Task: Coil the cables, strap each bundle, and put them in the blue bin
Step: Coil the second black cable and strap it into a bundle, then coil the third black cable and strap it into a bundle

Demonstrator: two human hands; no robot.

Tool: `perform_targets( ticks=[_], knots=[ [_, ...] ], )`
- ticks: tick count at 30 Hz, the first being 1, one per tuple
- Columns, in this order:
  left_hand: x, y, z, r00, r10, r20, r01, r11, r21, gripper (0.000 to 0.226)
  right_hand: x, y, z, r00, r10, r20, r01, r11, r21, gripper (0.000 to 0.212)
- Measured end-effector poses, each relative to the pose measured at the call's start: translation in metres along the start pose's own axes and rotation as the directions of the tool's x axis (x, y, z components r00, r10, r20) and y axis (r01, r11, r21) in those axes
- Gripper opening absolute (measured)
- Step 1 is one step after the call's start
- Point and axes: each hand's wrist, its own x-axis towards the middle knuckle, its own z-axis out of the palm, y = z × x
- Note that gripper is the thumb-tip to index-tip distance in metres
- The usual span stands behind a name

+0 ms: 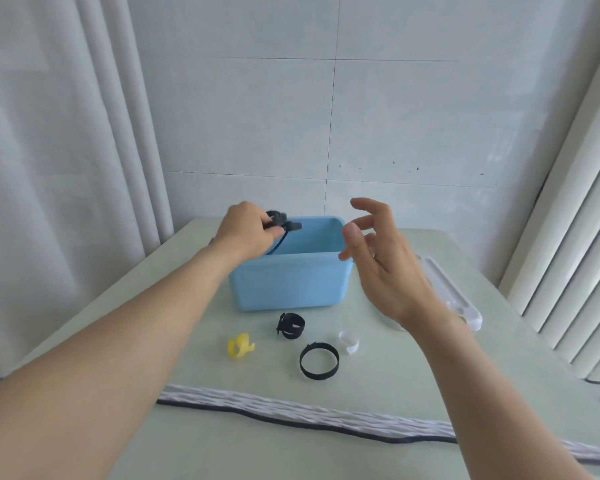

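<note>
The blue bin (291, 285) stands open at the middle of the pale green table. My left hand (246, 230) grips a coiled black cable bundle (280, 221) above the bin's left rim, and a loop of the cable hangs down into the bin. My right hand (381, 258) hovers over the bin's right rim, fingers spread and relaxed, holding nothing. In front of the bin lie loose straps: a small black one (290, 326), a large black ring (319, 361), a yellow one (240, 346) and a white one (349, 341).
A white lid or tray (461, 299) lies to the right of the bin, partly behind my right wrist. A white woven strip with a dark edge (291, 407) runs across the near table. Curtains hang on both sides, and a tiled wall stands behind.
</note>
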Motion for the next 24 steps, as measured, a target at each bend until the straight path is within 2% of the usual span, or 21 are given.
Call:
perform_targets(
  ticks=[3, 6, 8, 10, 11, 12, 14, 16, 17, 20, 24],
  knots=[
    [0.009, -0.004, 0.012, 0.998, -0.039, 0.052, 0.029, 0.984, 0.174, 0.016, 0.001, -0.003, -0.002, 0.999, -0.049, 0.003, 0.049, 0.998, 0.028, 0.034],
    [0.023, 0.000, 0.015, 0.983, -0.083, 0.163, 0.022, 0.939, 0.344, 0.029, 0.001, -0.005, -0.004, 0.999, -0.051, -0.012, 0.051, 0.997, 0.059, 0.035],
    [0.030, 0.001, 0.014, 0.920, -0.160, 0.357, 0.011, 0.923, 0.385, 0.046, 0.001, -0.004, -0.003, 0.999, -0.046, -0.004, 0.046, 0.997, 0.056, 0.038],
    [0.027, 0.001, 0.014, 0.850, -0.210, 0.483, 0.057, 0.948, 0.312, 0.054, 0.000, -0.004, -0.003, 0.999, -0.041, 0.012, 0.041, 0.998, 0.046, 0.039],
    [0.024, 0.000, 0.014, 0.869, -0.172, 0.464, 0.063, 0.968, 0.241, 0.052, 0.000, -0.004, -0.002, 0.999, -0.036, 0.024, 0.035, 0.999, 0.042, 0.037],
    [0.019, -0.001, 0.015, 0.917, -0.103, 0.385, 0.041, 0.985, 0.165, 0.050, 0.001, -0.003, -0.002, 0.999, -0.027, 0.038, 0.026, 0.999, 0.030, 0.033],
    [0.005, -0.004, 0.018, 0.995, 0.029, 0.097, -0.033, 0.998, 0.044, 0.043, 0.002, 0.000, -0.001, 0.996, 0.006, 0.083, -0.003, 1.000, -0.031, 0.023],
    [-0.017, -0.004, 0.019, 0.986, 0.068, -0.150, -0.075, 0.996, -0.040, 0.039, 0.002, 0.002, 0.000, 0.982, 0.086, 0.171, -0.062, 0.988, -0.144, 0.019],
    [-0.030, -0.002, 0.019, 0.976, 0.077, -0.205, -0.092, 0.994, -0.061, 0.041, 0.002, 0.002, 0.001, 0.962, 0.149, 0.230, -0.099, 0.972, -0.213, 0.019],
    [-0.080, 0.004, 0.022, 0.977, 0.147, -0.156, -0.169, 0.976, -0.138, 0.047, -0.002, 0.001, 0.005, 0.840, 0.347, 0.418, -0.156, 0.890, -0.428, 0.023],
    [-0.134, -0.002, 0.031, 0.964, 0.261, -0.054, -0.266, 0.955, -0.131, 0.045, -0.009, -0.008, 0.012, 0.643, 0.496, 0.583, -0.039, 0.782, -0.622, 0.019]
  ],
)
